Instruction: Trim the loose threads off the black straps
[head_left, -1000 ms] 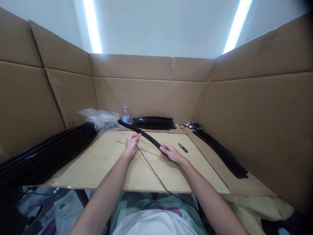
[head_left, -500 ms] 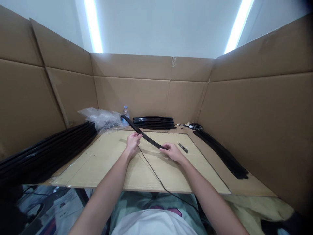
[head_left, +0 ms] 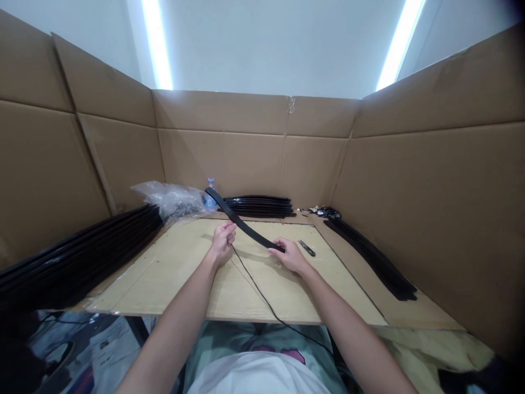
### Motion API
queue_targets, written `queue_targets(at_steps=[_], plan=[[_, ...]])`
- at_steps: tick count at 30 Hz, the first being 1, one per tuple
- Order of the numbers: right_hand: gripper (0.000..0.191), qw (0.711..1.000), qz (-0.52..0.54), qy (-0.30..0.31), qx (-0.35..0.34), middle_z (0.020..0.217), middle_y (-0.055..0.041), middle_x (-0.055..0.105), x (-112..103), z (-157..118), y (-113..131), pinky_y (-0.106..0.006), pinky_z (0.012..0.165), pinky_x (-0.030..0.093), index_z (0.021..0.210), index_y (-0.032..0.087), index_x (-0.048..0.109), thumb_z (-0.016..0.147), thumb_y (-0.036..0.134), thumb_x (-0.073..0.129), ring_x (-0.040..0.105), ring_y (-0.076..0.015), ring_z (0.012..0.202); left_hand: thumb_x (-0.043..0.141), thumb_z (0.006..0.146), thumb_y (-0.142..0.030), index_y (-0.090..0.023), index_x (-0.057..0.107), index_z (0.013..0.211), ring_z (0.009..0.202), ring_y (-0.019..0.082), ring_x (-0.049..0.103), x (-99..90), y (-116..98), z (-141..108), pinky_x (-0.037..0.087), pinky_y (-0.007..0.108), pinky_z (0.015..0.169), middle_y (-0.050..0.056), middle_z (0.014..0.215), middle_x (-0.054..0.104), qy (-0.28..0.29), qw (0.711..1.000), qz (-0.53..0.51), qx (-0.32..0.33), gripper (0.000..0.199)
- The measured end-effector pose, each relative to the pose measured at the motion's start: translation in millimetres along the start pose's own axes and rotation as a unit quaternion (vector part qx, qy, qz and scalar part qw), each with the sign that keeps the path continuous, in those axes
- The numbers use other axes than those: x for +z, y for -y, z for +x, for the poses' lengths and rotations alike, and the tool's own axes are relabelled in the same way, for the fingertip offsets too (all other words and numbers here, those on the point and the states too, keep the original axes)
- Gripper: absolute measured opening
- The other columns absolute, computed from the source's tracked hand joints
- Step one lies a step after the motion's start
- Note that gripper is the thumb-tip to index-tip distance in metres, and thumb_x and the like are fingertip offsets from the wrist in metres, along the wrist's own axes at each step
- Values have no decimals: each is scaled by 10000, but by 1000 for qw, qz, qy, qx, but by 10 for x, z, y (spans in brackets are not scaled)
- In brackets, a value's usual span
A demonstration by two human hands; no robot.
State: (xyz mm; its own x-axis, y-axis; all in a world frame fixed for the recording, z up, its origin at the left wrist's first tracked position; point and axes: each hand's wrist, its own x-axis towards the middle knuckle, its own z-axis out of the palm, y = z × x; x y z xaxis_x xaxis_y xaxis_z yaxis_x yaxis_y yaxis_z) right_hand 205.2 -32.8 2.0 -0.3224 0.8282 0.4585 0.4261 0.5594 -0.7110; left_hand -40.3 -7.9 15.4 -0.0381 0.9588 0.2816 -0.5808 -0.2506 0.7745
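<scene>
A long, slightly curved black strip [head_left: 251,232] slants up and to the left above the table. My right hand [head_left: 287,254] is closed on its near end, thumb below and fingers over the top. My left hand [head_left: 223,238] is closed in a pinch beside the strip's middle, its fingertips at the strip's edge; whether they touch it I cannot tell. A thin black cord [head_left: 258,289] comes out of my left hand and runs down over the table edge to my lap. To the right of my right hand lies a pair of small dark thread snips [head_left: 307,248].
Black strips are stacked on the left [head_left: 82,251], at the back [head_left: 258,206] and on the right [head_left: 369,257]. A clear plastic bag [head_left: 170,198] and a water bottle [head_left: 210,200] stand back left. Tangled black cord [head_left: 326,211] lies back right. Cardboard walls [head_left: 246,158] surround the table [head_left: 164,284].
The strip has turned so that its broad face shows more, and its far end has shifted slightly up and right. My left fingertips have drawn back a little from its middle.
</scene>
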Motion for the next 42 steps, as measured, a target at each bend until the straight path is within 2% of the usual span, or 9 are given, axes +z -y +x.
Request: queue_targets(at_steps=[5,11,16,21,31,38,42], plan=[[286,999,-29,-28,-15,872,-66,671,6,3,-13,-317,735,456,897,168,619,767,421,599,609,-212,802,689,618,-214,-166,436,632,363,22,159,-26,-20,7,97,177,344,-104,503,177,-2,1000,-28,-3,258],[257,994,-82,-40,-56,875,-75,678,-29,-24,27,-333,753,464,915,177,628,768,387,610,613,-219,804,703,568,-134,-137,555,755,355,9,185,-36,25,31,82,165,346,-106,500,241,-21,999,-24,7,238],[280,991,-104,-22,-82,901,-77,684,-36,-37,57,-334,771,467,925,183,635,761,411,624,624,-221,825,703,566,-171,-99,619,834,343,8,147,-62,41,51,62,178,348,-119,465,223,-47,999,-17,12,290],[267,988,-123,-17,-95,892,-77,684,-25,-46,71,-326,761,464,916,182,637,772,405,615,625,-218,815,708,555,-172,-104,630,823,339,6,155,-71,43,55,67,183,355,-118,448,243,-58,998,-13,11,287],[264,983,-151,-21,-100,906,-76,684,-32,-60,106,-337,762,455,950,201,639,786,404,599,618,-228,813,700,567,-171,-107,625,791,341,7,162,-84,43,52,68,182,353,-113,452,243,-54,998,-10,10,245],[253,981,-166,-69,-75,898,-72,687,-13,-23,31,-334,744,458,939,203,635,783,399,602,621,-226,798,715,588,-163,-130,579,777,355,4,183,-84,32,59,78,167,347,-104,502,271,-28,999,-15,21,235],[264,983,-155,-72,-61,899,-76,691,-3,-1,4,-343,755,463,928,198,636,775,411,608,626,-232,805,726,581,-166,-127,551,738,349,-4,181,-60,14,43,70,170,342,-100,517,303,-20,1000,-12,15,239]])
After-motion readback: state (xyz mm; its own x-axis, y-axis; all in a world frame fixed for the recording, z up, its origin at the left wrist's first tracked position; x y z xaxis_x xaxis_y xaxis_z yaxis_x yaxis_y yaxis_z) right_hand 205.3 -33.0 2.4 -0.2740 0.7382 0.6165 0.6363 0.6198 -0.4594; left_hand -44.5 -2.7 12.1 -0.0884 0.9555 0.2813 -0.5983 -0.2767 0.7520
